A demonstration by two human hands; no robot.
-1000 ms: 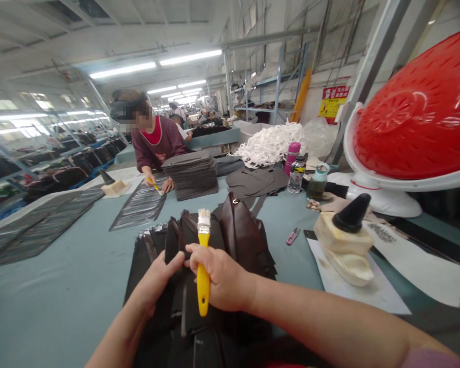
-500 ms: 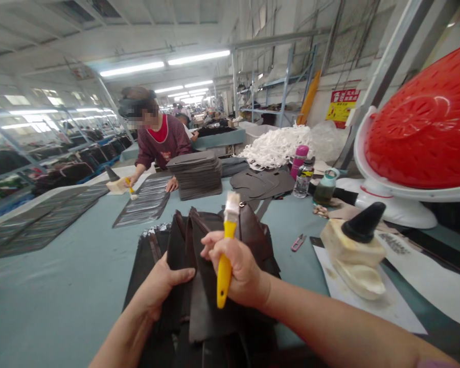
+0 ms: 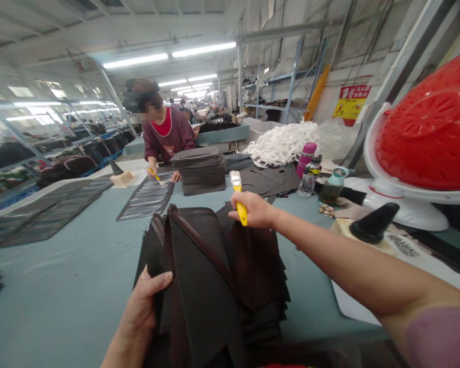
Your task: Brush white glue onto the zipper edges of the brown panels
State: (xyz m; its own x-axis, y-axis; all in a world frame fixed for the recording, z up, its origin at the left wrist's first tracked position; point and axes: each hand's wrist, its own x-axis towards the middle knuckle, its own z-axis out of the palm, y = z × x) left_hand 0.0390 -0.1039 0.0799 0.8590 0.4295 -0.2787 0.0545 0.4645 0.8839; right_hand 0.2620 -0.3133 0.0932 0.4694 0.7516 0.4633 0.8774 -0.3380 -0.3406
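Dark fabric pieces with brown zipper strips (image 3: 203, 255) lie in a thick pile on the table in front of me. My left hand (image 3: 149, 296) grips the left side of the pile, thumb on top and the other fingers hidden beneath the fabric. Over the far right part of the pile, my right hand (image 3: 253, 209) is closed around the yellow handle of a brush (image 3: 240, 202), whose pale bristles point up and away from me.
Across the blue-green table (image 3: 53, 276), a person (image 3: 168, 135) brushes a dark sheet (image 3: 147, 197) beside a stack of dark pieces (image 3: 199, 171). At right are bottles (image 3: 310, 176), a black cone (image 3: 373, 222) on a pale block and a large red-and-white object (image 3: 429, 133).
My right hand has moved away from me with the brush. A fabric piece now spreads further right across the pile. The other person's brush has moved right onto the sheet.
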